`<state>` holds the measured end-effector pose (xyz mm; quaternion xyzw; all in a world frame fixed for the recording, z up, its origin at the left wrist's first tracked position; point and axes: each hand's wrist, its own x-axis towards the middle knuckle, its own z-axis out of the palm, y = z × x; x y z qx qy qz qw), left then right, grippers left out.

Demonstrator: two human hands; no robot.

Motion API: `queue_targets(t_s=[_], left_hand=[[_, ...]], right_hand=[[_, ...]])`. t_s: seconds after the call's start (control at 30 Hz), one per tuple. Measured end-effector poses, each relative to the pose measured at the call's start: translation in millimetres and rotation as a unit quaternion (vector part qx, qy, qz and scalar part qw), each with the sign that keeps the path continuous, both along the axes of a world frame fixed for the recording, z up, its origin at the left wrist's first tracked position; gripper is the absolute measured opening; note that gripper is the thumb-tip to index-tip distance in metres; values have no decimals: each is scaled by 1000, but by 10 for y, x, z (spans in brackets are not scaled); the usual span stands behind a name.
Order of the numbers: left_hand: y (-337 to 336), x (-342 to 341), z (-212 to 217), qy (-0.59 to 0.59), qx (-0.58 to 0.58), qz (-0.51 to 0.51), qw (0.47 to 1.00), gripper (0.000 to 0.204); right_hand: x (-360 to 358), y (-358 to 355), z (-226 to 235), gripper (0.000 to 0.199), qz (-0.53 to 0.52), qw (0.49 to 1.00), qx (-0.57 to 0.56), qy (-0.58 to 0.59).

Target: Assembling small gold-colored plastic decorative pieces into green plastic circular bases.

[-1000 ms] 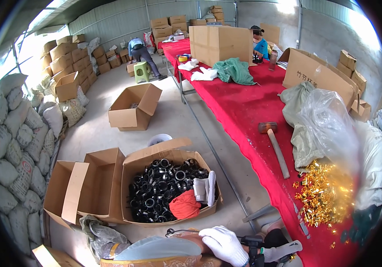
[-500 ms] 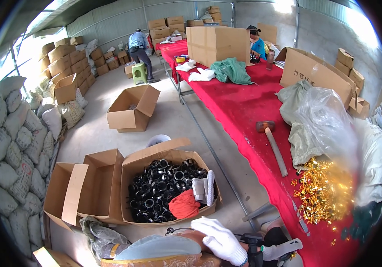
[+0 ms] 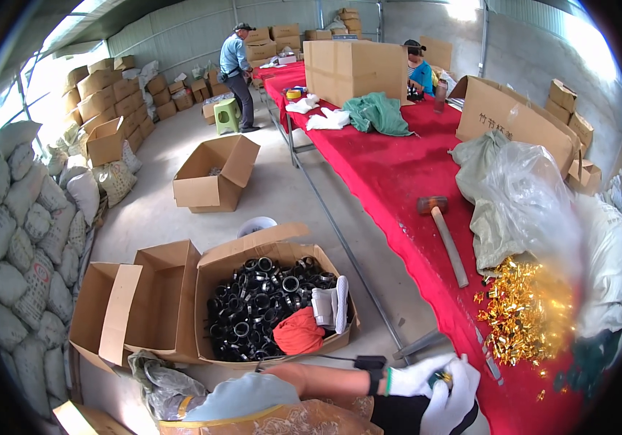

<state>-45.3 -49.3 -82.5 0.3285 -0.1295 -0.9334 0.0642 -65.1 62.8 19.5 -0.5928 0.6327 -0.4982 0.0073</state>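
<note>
Both my hands wear white gloves and meet at the table's near edge. My left hand (image 3: 414, 378) reaches across from the left, its fingers closed round a small gold-and-dark piece (image 3: 440, 377). My right hand (image 3: 454, 397) is pressed against the same piece, fingers curled; the gloves cover most of it, so its exact kind is hidden. A heap of small shiny gold pieces (image 3: 517, 319) lies on the red-covered table (image 3: 405, 188) to the right. Left of my hands, an open carton (image 3: 206, 304) holds many black rings (image 3: 256, 304), with a red cloth (image 3: 298, 331) and grey-white gloves (image 3: 331, 306) on top.
A mallet (image 3: 443, 239) lies on the table beside sacks and clear plastic (image 3: 536, 188). Open cartons (image 3: 162, 293) stand on the floor; filled sacks (image 3: 24, 239) line the left wall. One person (image 3: 235, 69) stands at the far end, another (image 3: 419, 71) sits behind a large carton (image 3: 354, 72).
My left hand has moved right from above my lap to meet my right hand, and both now close on a small piece. The far person has straightened up from bending.
</note>
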Motion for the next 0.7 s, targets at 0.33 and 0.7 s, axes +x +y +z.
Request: queue_targets(t_s=[0.33, 0.7], left_hand=[[32, 1710, -187, 12, -22, 33, 999, 43], [-5, 1726, -41, -17, -150, -77, 985, 57]], right_hand=[[512, -10, -731, 38, 97, 965, 183, 158], [527, -140, -510, 31, 137, 953, 215, 162]])
